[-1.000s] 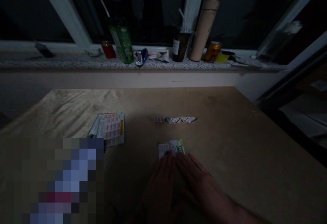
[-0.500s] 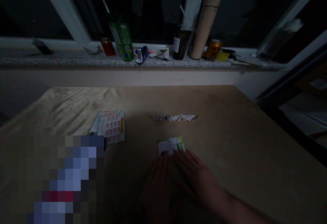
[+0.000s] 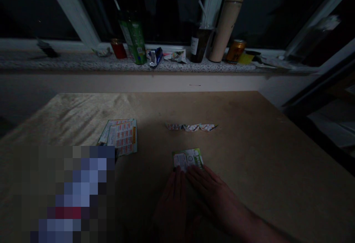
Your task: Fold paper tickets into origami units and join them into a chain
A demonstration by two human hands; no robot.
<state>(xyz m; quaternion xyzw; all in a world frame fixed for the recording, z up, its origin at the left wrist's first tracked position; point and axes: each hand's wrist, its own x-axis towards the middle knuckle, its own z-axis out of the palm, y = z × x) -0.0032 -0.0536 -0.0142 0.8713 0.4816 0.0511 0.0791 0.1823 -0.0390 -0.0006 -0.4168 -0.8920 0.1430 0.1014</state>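
On the brown tabletop (image 3: 241, 136) a small green and white printed paper card (image 3: 191, 158) lies flat before me. My left hand (image 3: 174, 198) rests palm down, its outstretched fingertips on the card's near edge. Beside it, my right hand (image 3: 213, 195) lies flat too, fingers extended over the near right part of the card. Both hands cover that near side. Farther off, three folded paper pieces (image 3: 192, 127) sit in a row. To the left is a small stack of printed sheets (image 3: 122, 136).
A pixelated patch (image 3: 80, 195) hides the lower left. Along the granite windowsill (image 3: 97, 64) stand a green bottle (image 3: 135, 41), a dark cup with a straw (image 3: 200, 45), a tall pinkish flask (image 3: 226, 25), an orange can (image 3: 235, 51) and crumpled wrappers (image 3: 155, 56).
Both hands have slid slightly back towards me, uncovering a little more of the card. The whole view has shifted slightly.
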